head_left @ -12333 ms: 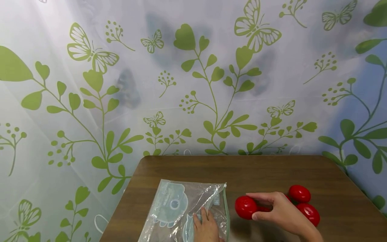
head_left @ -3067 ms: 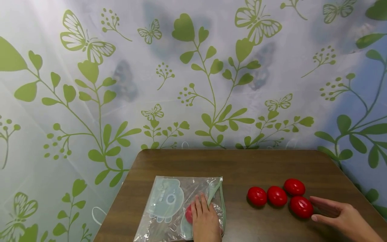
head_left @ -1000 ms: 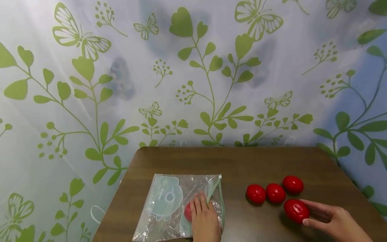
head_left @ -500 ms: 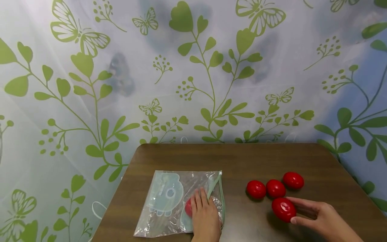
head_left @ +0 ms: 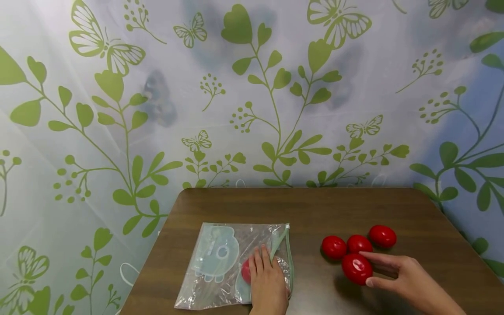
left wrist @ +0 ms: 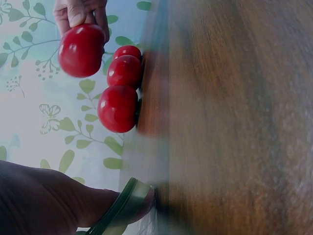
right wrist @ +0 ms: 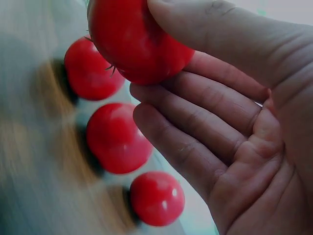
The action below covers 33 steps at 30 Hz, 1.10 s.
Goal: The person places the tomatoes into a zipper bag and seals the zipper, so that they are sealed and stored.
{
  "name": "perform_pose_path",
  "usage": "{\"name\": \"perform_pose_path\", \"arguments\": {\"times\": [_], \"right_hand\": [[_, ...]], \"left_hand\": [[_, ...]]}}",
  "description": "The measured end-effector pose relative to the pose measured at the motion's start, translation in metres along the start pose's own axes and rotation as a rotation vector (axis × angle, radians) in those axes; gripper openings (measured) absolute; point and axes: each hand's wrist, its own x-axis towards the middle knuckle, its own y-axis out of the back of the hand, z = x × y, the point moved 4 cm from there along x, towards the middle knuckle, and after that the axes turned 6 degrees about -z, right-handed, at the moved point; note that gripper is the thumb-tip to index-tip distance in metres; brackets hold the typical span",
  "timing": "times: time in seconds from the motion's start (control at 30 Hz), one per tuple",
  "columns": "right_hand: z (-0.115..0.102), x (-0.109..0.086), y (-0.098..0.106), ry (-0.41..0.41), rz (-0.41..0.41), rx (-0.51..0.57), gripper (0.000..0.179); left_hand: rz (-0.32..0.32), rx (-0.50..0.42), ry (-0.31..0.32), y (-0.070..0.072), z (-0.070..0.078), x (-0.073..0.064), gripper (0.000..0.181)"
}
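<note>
In the head view, a clear zip bag point(head_left: 218, 286) with a pale blue cartoon print lies on the left half of the table. My left hand point(head_left: 269, 282) rests over it, fingers stretched across the film. The left wrist view shows the thumb point(left wrist: 98, 201) under the bag's green zip strip point(left wrist: 117, 208). A tomato point(head_left: 246, 272) shows through the film beside the fingers. My right hand point(head_left: 405, 278) holds another red tomato point(head_left: 356, 268) by its right side, raised over the table. The right wrist view shows the thumb point(right wrist: 215, 29) and the fingers on that tomato point(right wrist: 137, 39).
Beyond the held tomato sit a left tomato point(head_left: 334, 247), a middle tomato point(head_left: 359, 243) and a right tomato point(head_left: 383, 236) on the brown table point(head_left: 244, 203). A curtain point(head_left: 173, 87) with green leaves and butterflies hangs behind the table.
Over the last second my right hand lifts a tomato off the right end of the group and carries it left. Earlier a tomato went into the bag. My left hand stays there.
</note>
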Motion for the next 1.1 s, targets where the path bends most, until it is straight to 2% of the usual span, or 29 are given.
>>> {"name": "perform_pose_path", "arguments": {"times": [0.13, 0.37, 0.6, 0.87, 1.1], "right_hand": [[-0.011, 0.007, -0.005, 0.051, 0.004, 0.007, 0.060], [-0.028, 0.023, -0.014, 0.054, -0.010, 0.082, 0.065], [-0.044, 0.036, -0.021, 0.119, 0.006, 0.028, 0.063], [-0.054, 0.052, -0.033, 0.176, 0.007, 0.044, 0.063], [-0.062, 0.065, -0.047, 0.224, -0.006, 0.079, 0.059]], "left_hand": [[0.002, 0.004, -0.001, -0.001, 0.000, 0.000, 0.089], [0.009, 0.015, -0.004, -0.002, 0.001, 0.001, 0.089], [-0.009, 0.008, 0.007, -0.002, 0.001, 0.001, 0.088], [-0.008, -0.015, 0.004, -0.004, 0.000, 0.002, 0.088], [-0.055, -0.043, 0.013, -0.004, -0.001, 0.004, 0.090]]}}
